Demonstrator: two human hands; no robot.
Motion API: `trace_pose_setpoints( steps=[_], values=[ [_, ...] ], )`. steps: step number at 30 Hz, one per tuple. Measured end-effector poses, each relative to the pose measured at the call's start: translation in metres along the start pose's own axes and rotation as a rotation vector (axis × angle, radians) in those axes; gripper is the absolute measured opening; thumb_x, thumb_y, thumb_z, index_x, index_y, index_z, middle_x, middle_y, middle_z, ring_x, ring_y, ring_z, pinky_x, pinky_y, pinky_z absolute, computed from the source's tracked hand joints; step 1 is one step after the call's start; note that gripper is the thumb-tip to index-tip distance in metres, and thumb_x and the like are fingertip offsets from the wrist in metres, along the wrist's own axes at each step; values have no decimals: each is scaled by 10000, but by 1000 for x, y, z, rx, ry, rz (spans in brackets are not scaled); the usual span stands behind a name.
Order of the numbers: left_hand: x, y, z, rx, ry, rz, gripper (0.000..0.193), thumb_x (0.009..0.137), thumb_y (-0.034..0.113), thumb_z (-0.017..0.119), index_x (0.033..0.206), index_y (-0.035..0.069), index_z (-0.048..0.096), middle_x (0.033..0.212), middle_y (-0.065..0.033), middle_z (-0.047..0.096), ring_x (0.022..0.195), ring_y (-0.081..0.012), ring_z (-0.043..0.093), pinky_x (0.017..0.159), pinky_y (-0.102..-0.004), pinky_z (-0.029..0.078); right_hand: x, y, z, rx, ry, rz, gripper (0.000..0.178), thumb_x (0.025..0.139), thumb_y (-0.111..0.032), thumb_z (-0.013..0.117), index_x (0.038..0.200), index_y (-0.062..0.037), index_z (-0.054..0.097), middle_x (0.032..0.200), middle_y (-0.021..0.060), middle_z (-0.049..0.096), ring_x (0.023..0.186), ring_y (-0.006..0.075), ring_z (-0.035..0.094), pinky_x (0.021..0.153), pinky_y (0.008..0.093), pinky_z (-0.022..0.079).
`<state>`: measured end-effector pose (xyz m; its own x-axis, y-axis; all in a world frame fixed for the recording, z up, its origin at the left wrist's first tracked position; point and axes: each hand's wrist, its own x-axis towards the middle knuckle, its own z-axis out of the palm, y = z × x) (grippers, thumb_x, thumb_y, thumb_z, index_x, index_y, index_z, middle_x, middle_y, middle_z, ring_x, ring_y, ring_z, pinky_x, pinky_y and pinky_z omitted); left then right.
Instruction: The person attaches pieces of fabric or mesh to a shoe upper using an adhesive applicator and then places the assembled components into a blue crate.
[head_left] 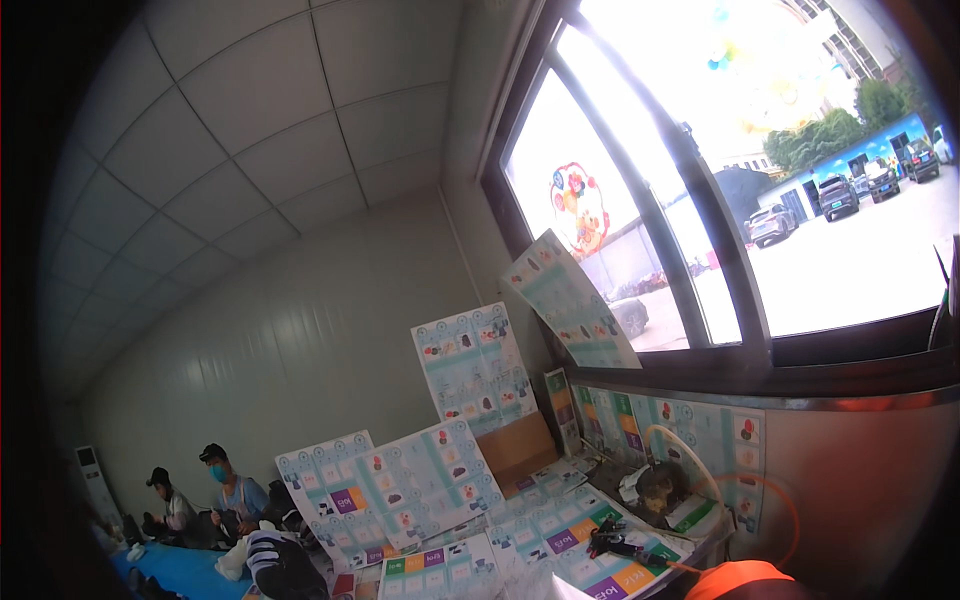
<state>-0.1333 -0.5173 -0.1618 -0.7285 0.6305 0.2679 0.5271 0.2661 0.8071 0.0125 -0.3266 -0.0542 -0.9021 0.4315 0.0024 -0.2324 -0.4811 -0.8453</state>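
Neither of my hands shows. At the lower right edge an orange rounded shape comes into view; I cannot tell what it is. Close to it, a black hand tool, perhaps an air gun, lies on printed sheets with coloured blocks and small pictures. A thin orange line runs from the tool toward the orange shape. Toward the lower left stands a dark shoe with white stripes. A white pointed bit pokes up at the bottom edge, its kind unclear.
Printed boards lean behind the sheets, beside a brown cardboard piece. An orange hose loops near a round brownish object. Two people sit at a blue-covered table on the left. A window fills the upper right.
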Motion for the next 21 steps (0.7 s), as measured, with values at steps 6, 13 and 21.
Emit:
trace_pose_setpoints(
  steps=[6, 13, 21],
  values=[
    [-33, -43, -6, -248, 13, -278, 391, 1058, 306, 613, 1231, -37, 690, 1194, -157, 721, 1087, -225, 646, 968, -369, 495, 0, 20, -13, 36, -26, 166, 192, 927, -243, 790, 991, -64, 807, 862, 99, 771, 802, 134, 676, 775, 355, 543],
    [-30, -23, -25, -998, -306, -519, 450, 1051, 435, 601, 1415, 173, 637, 1475, -198, 553, 1268, -359, 576, 1090, -489, 445, 47, 79, -75, -547, -315, 62, 315, 946, -232, 755, 1196, -77, 640, 1055, 17, 640, 940, 110, 582, 849, 311, 506],
    [17, 46, -70, -1024, -186, -395, 313, 1085, 175, 572, 1313, -35, 613, 1249, -82, 682, 1161, -165, 630, 1033, -291, 468, 23, -7, -5, -1403, -298, -639, 596, 766, 27, 676, 1340, -131, 641, 1367, 113, 660, 1137, 311, 696, 872, 363, 602]
  ],
)
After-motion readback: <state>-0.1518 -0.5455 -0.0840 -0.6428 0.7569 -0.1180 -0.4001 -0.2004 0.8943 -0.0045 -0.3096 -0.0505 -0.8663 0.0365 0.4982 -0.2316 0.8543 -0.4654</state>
